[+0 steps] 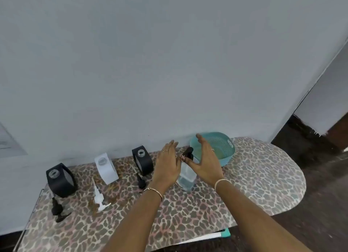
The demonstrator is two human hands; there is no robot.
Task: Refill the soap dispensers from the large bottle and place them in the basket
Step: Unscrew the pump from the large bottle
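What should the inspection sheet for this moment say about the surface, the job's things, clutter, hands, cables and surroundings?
Surface: table under a leopard-print cover.
Job's things: left black dispenser, white dispenser and right black dispenser stand uncapped near the wall. Left black pump, white pump and right black pump lie in front of them. Clear bottle upright, black pump on. Teal basket rear right, nothing seen in its visible part.
Clutter: nothing seen.
Hands: left hand and right hand flank the clear bottle, fingers straight; contact cannot be told.
Cables: nothing seen.
Surroundings: grey wall behind, dark floor to the right.
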